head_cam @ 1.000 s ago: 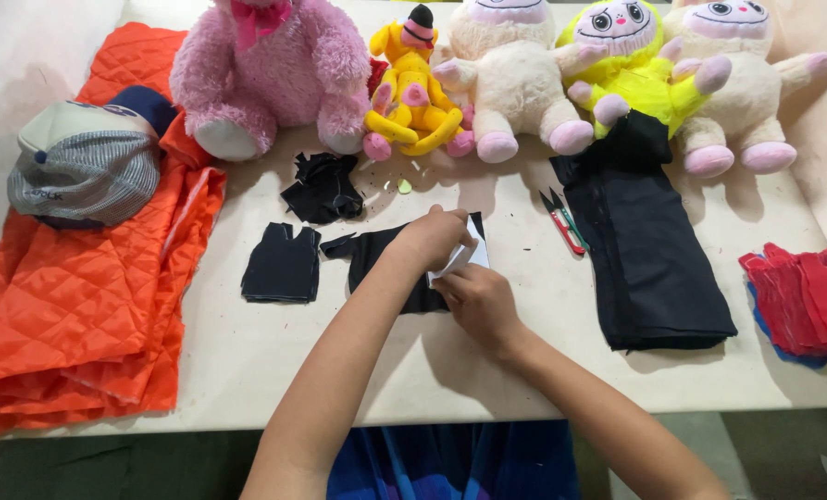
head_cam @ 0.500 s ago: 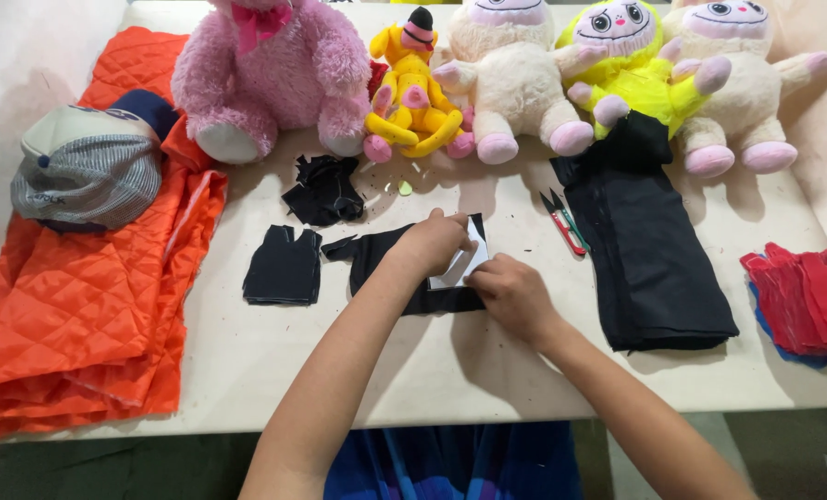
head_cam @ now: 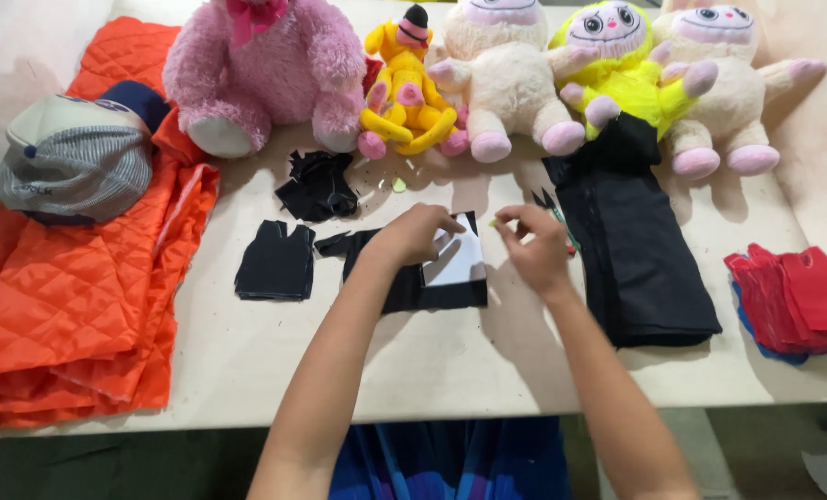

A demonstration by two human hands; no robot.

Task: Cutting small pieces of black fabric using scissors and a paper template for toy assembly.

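A person sits at the near edge of a pale workbench (head_cam: pixel 432 361), both bare forearms reaching away across it. The left hand (head_cam: pixel 413 236) is curled, fingertips pressing a small white paper pattern (head_cam: pixel 458 264) flat onto a black fabric piece (head_cam: pixel 404 287) near the middle of the bench. The right hand (head_cam: pixel 535 245) hovers just right of the pattern, thumb and forefinger pinched on something tiny and yellowish; it is too small to identify.

Left of the black fabric piece lies a small black vest-shaped cutout (head_cam: pixel 276 264), with a crumpled heap of black scraps (head_cam: pixel 319 185) just beyond. Right of the hands, a long folded length of black cloth (head_cam: pixel 640 255) runs from the far side toward the near edge. A stack of red fabric pieces (head_cam: pixel 797 296) sits at the right edge. Folded orange quilted fabric (head_cam: pixel 71 296) covers the left end, a striped grey cap (head_cam: pixel 71 162) resting on it.

Along the far edge sit five plush toys: a pink bear (head_cam: pixel 265 74), a small yellow figure (head_cam: pixel 404 93), a cream doll (head_cam: pixel 506 74), a yellow doll (head_cam: pixel 621 79) and another cream doll (head_cam: pixel 733 88).

A likely risk: if the pressing fingers ease, the paper could slide on the slick cloth and spoil the outline. The loose scraps nearby could also be swept off by a forearm.

No packages, labels or signs are readable.
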